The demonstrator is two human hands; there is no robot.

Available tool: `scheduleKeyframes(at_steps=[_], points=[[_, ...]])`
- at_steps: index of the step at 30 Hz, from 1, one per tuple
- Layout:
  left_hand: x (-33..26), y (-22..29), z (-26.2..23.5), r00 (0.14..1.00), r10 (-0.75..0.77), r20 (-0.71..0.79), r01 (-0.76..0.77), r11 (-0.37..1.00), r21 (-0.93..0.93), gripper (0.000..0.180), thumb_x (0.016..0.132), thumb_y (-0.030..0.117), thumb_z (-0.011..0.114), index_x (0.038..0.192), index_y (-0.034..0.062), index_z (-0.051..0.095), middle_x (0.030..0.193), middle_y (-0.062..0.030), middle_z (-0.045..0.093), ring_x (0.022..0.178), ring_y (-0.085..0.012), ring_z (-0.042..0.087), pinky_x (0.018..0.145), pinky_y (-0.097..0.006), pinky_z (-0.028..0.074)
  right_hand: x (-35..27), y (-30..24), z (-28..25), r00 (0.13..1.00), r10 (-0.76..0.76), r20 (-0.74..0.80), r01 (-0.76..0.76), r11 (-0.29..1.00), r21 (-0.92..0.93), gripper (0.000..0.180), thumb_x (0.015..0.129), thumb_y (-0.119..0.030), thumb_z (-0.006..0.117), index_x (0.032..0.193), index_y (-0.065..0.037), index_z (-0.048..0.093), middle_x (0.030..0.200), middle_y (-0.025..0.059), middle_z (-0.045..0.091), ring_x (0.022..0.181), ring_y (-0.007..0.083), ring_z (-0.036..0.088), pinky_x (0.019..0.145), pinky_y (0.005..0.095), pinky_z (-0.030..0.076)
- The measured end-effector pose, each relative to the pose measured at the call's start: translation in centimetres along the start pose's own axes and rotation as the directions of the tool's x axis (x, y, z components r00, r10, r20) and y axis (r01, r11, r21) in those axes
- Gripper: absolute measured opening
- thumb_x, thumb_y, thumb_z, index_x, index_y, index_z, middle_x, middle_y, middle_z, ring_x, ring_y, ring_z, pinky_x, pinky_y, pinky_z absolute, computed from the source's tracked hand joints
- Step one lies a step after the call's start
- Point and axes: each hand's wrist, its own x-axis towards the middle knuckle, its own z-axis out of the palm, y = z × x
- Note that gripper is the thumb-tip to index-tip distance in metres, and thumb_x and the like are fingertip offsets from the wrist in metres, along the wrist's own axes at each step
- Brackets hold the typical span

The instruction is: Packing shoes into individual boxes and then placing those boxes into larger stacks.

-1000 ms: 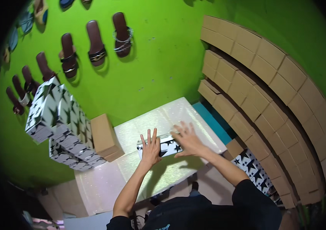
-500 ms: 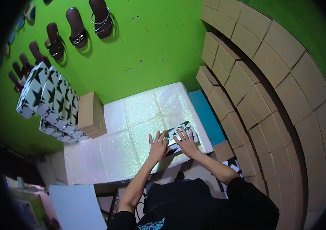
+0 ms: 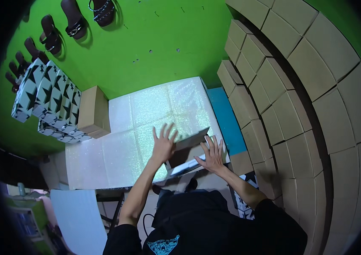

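Note:
A shoe box [image 3: 182, 157] sits at the near right of the table, its brown inside showing. One raised flap [image 3: 196, 136] stands at its far side, and a white flap lies along its near side. My left hand [image 3: 163, 145] is open, fingers spread, beside the left end of the box; whether it touches the box I cannot tell. My right hand [image 3: 212, 156] rests at the box's right end with fingers stretched and apart, the thumb over the near flap. Nothing is gripped in either hand.
The shiny white-covered table [image 3: 121, 159] meets a green wall [image 3: 167, 38] hung with sandals [image 3: 73, 21]. Stacked star-patterned boxes [image 3: 51, 95] and a brown carton [image 3: 92, 111] stand at the left. Rows of brown boxes [image 3: 274, 102] line the right side, with a white chair [image 3: 76, 214] at lower left.
The box has gone from closed to open, with its flaps lifted. My left hand has moved off its top to the left; my right hand has shifted to its right end.

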Motion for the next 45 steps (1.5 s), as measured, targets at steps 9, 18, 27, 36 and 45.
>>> scheduleKeyframes(at_steps=[9,18,27,36,45], points=[[-3.0,-1.4,4.4,0.927,-0.261,-0.268,0.259,0.965,-0.044,0.056,0.081,0.017,0.071,0.131,0.0067,0.050,0.149,-0.0191,0.036,0.142,-0.0408,0.029,0.114,-0.070,0.013,4.0,1.1,3.6,0.892,0.019,0.452,0.015,0.997,-0.072,0.065,0.081,-0.041,0.074,0.135,-0.010,0.056,0.152,0.0242,0.031,0.146,0.0481,0.016,0.113,0.0731,0.008],[-9.5,1.6,8.2,0.866,-0.500,0.021,0.500,0.865,-0.044,0.067,0.079,0.028,0.076,0.135,0.0047,0.048,0.149,-0.0216,0.035,0.142,-0.0430,0.028,0.111,-0.072,0.016,5.3,3.2,4.4,0.884,-0.024,0.466,0.103,0.984,-0.146,0.066,0.078,-0.013,0.072,0.141,-0.010,0.050,0.152,0.0225,0.031,0.146,0.0471,0.019,0.115,0.0700,0.010],[-12.2,0.0,7.2,0.813,-0.566,-0.136,0.543,0.821,-0.176,0.055,0.083,0.030,0.074,0.125,0.0034,0.052,0.146,-0.0205,0.039,0.138,-0.0414,0.034,0.110,-0.071,0.019,3.0,5.2,0.1,0.925,0.257,0.281,-0.229,0.965,-0.127,0.068,0.077,-0.022,0.079,0.133,-0.003,0.045,0.143,0.0221,0.039,0.141,0.0466,0.027,0.111,0.0716,0.014],[-13.8,-0.8,8.4,0.819,-0.555,-0.141,0.544,0.831,-0.112,0.017,0.085,0.020,0.072,0.090,0.0044,0.071,0.137,-0.0189,0.050,0.135,-0.0409,0.037,0.111,-0.069,0.020,-0.3,7.0,0.3,0.935,0.269,0.231,-0.250,0.962,-0.108,0.027,0.084,-0.023,0.073,0.099,-0.001,0.068,0.135,0.0187,0.048,0.134,0.0446,0.035,0.109,0.0719,0.018],[-14.0,0.9,9.8,0.785,-0.617,0.057,0.617,0.770,-0.162,0.039,0.084,0.039,0.071,0.095,0.0018,0.074,0.145,-0.0194,0.044,0.139,-0.0437,0.031,0.110,-0.071,0.019,-2.0,3.3,1.5,0.818,0.432,0.379,-0.393,0.902,-0.179,0.059,0.079,-0.040,0.076,0.117,0.004,0.066,0.140,0.0233,0.043,0.136,0.0468,0.029,0.109,0.0712,0.019]])
